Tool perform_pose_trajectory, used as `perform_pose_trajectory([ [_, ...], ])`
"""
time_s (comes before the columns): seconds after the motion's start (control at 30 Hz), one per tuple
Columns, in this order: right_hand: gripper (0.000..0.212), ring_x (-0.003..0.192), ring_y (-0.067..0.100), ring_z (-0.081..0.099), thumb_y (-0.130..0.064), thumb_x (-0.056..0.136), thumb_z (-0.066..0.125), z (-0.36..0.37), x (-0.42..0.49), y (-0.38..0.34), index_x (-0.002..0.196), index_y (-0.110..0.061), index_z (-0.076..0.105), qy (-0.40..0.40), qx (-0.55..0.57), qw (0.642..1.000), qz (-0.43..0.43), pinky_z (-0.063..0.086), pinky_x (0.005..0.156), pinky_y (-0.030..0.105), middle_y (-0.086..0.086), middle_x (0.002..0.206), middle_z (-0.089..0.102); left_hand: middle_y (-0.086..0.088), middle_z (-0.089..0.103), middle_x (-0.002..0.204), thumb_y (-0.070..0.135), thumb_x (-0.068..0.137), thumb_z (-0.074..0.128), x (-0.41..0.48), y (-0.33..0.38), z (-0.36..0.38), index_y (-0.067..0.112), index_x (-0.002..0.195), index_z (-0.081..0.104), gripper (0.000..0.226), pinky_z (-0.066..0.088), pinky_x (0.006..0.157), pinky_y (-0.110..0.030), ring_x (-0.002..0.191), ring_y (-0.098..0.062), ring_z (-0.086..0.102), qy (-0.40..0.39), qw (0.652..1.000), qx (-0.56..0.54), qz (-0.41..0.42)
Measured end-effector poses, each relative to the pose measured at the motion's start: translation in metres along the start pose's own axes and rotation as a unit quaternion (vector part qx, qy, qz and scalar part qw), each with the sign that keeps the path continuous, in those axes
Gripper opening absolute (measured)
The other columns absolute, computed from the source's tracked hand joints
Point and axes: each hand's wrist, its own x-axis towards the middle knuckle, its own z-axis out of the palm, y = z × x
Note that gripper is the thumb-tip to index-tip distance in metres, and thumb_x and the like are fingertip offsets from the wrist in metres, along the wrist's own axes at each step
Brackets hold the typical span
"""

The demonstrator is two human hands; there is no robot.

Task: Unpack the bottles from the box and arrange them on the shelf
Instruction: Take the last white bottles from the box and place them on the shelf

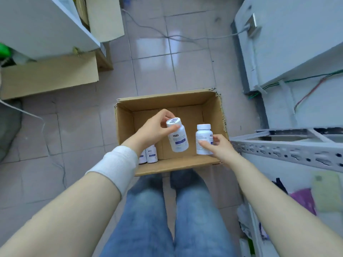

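An open cardboard box (167,101) stands on the tiled floor in front of my legs. My left hand (156,128) grips the cap of a white bottle with a blue label (178,139), held tilted above the box. My right hand (218,147) holds a second white bottle (203,135) upright by its body, over the box's right side. Two more white bottles (151,153) stand in the box's near left corner, partly hidden by my left wrist. The grey metal shelf (285,149) is at my right.
Cardboard sheets and boxes (50,76) lie at the left under a white cabinet (46,25). Cables (167,37) run across the floor behind the box. A white cabinet (297,43) with loose wires stands at the right. Coloured items (304,199) sit on the lower shelf level.
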Motion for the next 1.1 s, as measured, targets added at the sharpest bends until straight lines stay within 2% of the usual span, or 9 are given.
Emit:
perform_pose_trajectory([
  [0.23,0.041,0.106,0.023,0.06,-0.026,0.083,0.067,0.016,-0.13,0.016,0.119,-0.01,0.056,0.1,0.172,0.979,-0.052,0.043,0.103,0.04,0.011,0.119,0.063,0.005,0.06,0.101,0.043,0.092,0.051,-0.066,0.07,-0.011,0.022,0.111,0.05,0.028,0.045,0.071,-0.022,0.092,-0.011,0.058,-0.063,0.992,0.036,0.102],
  [0.33,0.03,0.103,0.022,0.059,-0.021,0.085,0.063,0.03,-0.183,0.031,0.113,-0.012,0.056,0.143,0.266,0.95,-0.078,0.043,0.103,0.039,0.01,0.112,0.064,0.0,0.06,0.105,0.044,0.093,0.049,-0.094,0.094,0.003,0.016,0.118,0.051,0.038,0.048,0.078,-0.027,0.098,-0.016,0.059,-0.11,0.981,0.064,0.146],
  [0.5,0.018,0.092,0.015,0.06,-0.019,0.086,0.063,0.031,-0.27,0.064,0.103,-0.015,0.057,0.262,0.35,0.892,-0.119,0.047,0.086,0.026,0.004,0.101,0.064,-0.008,0.064,0.102,0.047,0.094,0.043,-0.149,0.136,0.056,0.01,0.11,0.05,0.04,0.051,0.085,-0.04,0.094,-0.025,0.063,-0.19,0.956,0.086,0.206],
  [0.67,0.018,0.094,0.013,0.06,-0.02,0.089,0.057,0.032,-0.358,0.12,0.107,-0.016,0.058,0.345,0.411,0.83,-0.151,0.045,0.093,0.031,0.0,0.099,0.065,-0.011,0.065,0.103,0.038,0.096,0.046,-0.23,0.162,0.13,0.017,0.101,0.051,0.023,0.051,0.082,-0.04,0.088,-0.021,0.062,-0.293,0.918,0.069,0.257],
  [0.77,0.009,0.096,0.013,0.061,-0.024,0.09,0.055,0.037,-0.415,0.167,0.097,-0.023,0.059,0.387,0.442,0.79,-0.178,0.043,0.099,0.035,-0.004,0.098,0.066,-0.01,0.066,0.101,0.037,0.096,0.047,-0.287,0.171,0.177,0.014,0.105,0.051,0.025,0.05,0.066,-0.029,0.086,-0.02,0.061,-0.334,0.892,0.084,0.292],
  [0.87,0.045,0.111,0.021,0.06,-0.052,0.07,0.067,0.046,-0.476,0.219,0.103,-0.023,0.059,0.434,0.471,0.745,-0.188,0.04,0.106,0.046,0.003,0.11,0.067,-0.001,0.063,0.085,0.033,0.096,0.048,-0.352,0.176,0.228,0.013,0.099,0.053,0.022,0.047,0.067,-0.018,0.077,-0.012,0.057,-0.367,0.865,0.083,0.333],
  [0.93,0.069,0.114,0.022,0.059,-0.064,0.055,0.073,0.054,-0.518,0.261,0.107,-0.021,0.059,0.462,0.483,0.717,-0.199,0.041,0.104,0.046,0.006,0.116,0.066,-0.01,0.067,0.095,0.036,0.094,0.05,-0.401,0.175,0.264,0.014,0.098,0.054,0.022,0.051,0.077,-0.031,0.084,-0.021,0.063,-0.403,0.843,0.091,0.346],
  [1.0,0.047,0.107,0.018,0.061,-0.047,0.074,0.065,0.061,-0.562,0.304,0.109,-0.016,0.057,0.472,0.502,0.692,-0.213,0.042,0.1,0.04,0.004,0.113,0.066,-0.015,0.067,0.104,0.042,0.089,0.056,-0.455,0.171,0.3,0.018,0.097,0.053,0.026,0.052,0.085,-0.041,0.095,-0.028,0.066,-0.443,0.821,0.088,0.349],
  [1.1,0.025,0.113,0.022,0.059,-0.028,0.09,0.052,0.077,-0.628,0.375,0.111,-0.016,0.057,0.518,0.505,0.657,-0.213,0.041,0.102,0.042,0.007,0.117,0.064,-0.007,0.068,0.093,0.037,0.089,0.058,-0.544,0.161,0.356,0.018,0.095,0.052,0.021,0.053,0.084,-0.04,0.086,-0.02,0.065,-0.496,0.778,0.091,0.374],
])
